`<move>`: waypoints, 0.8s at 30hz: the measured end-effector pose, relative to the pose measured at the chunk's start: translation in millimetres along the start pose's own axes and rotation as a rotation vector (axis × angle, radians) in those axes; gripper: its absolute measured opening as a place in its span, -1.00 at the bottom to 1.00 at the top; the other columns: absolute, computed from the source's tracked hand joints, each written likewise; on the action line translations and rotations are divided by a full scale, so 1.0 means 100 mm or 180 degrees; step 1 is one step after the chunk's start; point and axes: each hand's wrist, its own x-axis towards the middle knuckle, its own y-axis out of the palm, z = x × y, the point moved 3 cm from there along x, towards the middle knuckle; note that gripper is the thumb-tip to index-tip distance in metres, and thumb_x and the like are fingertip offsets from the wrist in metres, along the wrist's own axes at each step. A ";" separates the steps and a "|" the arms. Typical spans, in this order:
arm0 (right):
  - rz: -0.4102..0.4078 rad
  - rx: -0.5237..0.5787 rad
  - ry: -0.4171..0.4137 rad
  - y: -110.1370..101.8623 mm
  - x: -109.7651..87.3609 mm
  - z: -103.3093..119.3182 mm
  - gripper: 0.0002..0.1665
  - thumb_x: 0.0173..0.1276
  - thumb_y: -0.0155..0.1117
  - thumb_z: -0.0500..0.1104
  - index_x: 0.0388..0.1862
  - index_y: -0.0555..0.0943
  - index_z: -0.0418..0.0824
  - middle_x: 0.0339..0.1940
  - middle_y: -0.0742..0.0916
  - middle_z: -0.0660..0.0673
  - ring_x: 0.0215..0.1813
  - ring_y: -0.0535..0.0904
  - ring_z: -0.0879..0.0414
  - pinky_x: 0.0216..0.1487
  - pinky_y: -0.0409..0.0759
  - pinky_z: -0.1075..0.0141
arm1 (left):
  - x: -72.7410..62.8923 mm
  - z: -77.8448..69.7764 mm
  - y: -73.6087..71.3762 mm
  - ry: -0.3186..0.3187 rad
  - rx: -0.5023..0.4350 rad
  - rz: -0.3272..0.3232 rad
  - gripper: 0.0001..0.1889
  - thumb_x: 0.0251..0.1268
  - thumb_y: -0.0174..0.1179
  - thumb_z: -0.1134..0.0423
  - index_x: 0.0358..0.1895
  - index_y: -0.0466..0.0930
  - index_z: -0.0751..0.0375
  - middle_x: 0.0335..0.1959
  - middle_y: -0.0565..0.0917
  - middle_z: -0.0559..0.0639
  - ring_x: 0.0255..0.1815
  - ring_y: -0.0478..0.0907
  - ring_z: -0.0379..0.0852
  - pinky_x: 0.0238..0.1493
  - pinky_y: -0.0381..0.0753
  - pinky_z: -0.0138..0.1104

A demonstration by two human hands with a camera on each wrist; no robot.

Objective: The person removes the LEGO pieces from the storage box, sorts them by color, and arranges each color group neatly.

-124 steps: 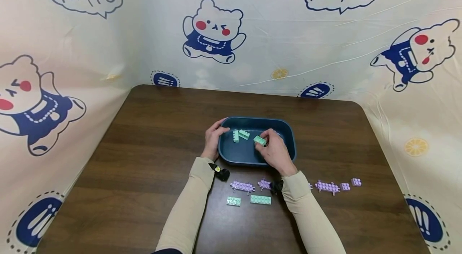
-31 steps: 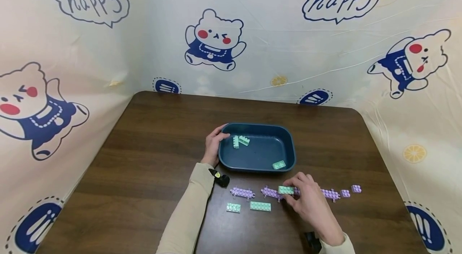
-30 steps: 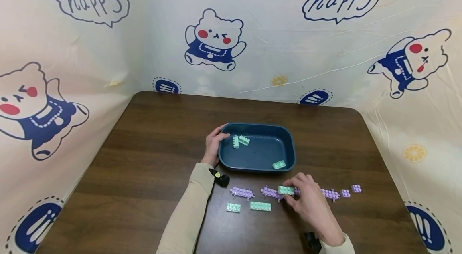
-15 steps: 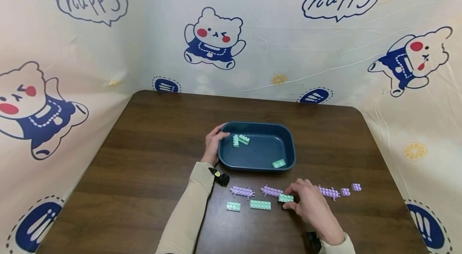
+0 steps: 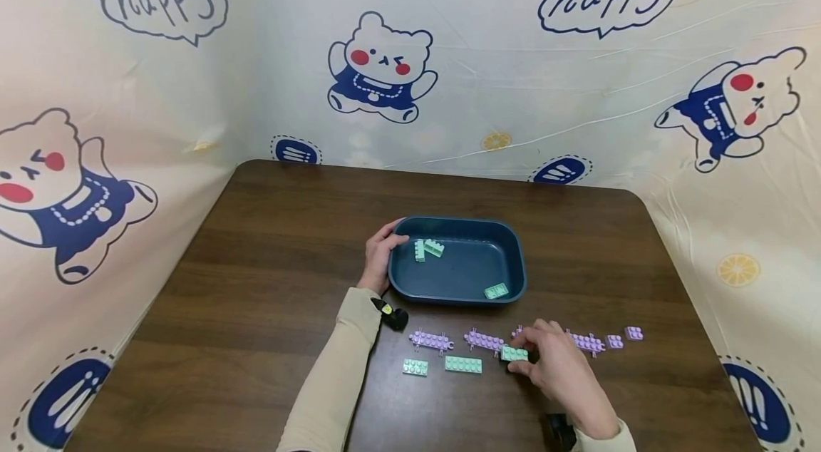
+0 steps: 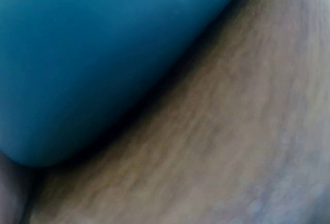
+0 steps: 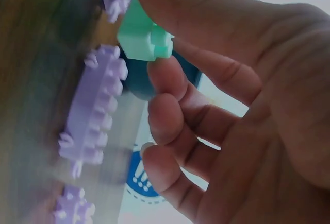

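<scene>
My right hand [image 5: 561, 359] pinches a mint-green toy building brick [image 5: 514, 353] between thumb and fingers, close over the table in front of the purple row. In the right wrist view the green brick [image 7: 142, 36] shows its studs, with the thumb across it. My left hand [image 5: 380, 258] holds the left end of a dark blue tray [image 5: 457, 297], thumb over the rim. Inside the tray lie two green bricks [image 5: 420, 250] at the left and another green brick [image 5: 496, 291] at the front right. Only the blue tray wall [image 6: 93, 69] and the tabletop fill the left wrist view.
A row of purple studded pieces with side pegs [image 5: 431, 341] runs rightward, partly hidden behind my right hand. At its end sit two small purple bricks [image 5: 633, 333]. In front lie a shorter green brick [image 5: 415, 367] and a longer green brick [image 5: 463, 364] on the brown table [image 5: 256, 338].
My right hand has taken a green brick out of the tray to the purple row, then slightly nearer the front. A different green brick now lies at the tray's front right. The left hand stays put.
</scene>
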 end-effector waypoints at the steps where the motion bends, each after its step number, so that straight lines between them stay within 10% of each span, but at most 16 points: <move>1: 0.0000 -0.0012 0.0033 -0.01 -0.01 -0.01 -0.70 -0.16 0.67 -0.11 -0.44 0.70 0.04 -0.50 0.52 0.16 -0.34 0.35 0.19 -0.28 0.37 0.22 | 0.00 0.00 0.00 -0.0003 0.0000 -0.0003 -0.62 0.17 0.26 0.23 0.10 0.66 0.03 0.16 0.58 -0.04 0.18 0.45 -0.03 0.24 0.37 -0.10; 24: 0.0138 -0.0042 0.0192 0.09 -0.04 -0.16 -0.68 -0.16 0.67 -0.13 -0.49 0.64 0.06 -0.49 0.50 0.11 -0.35 0.37 0.15 -0.33 0.38 0.22 | 0.00 0.00 0.01 -0.0023 -0.0042 -0.0016 -0.61 0.19 0.23 0.28 0.13 0.64 0.11 0.19 0.57 0.02 0.17 0.45 -0.02 0.23 0.38 -0.11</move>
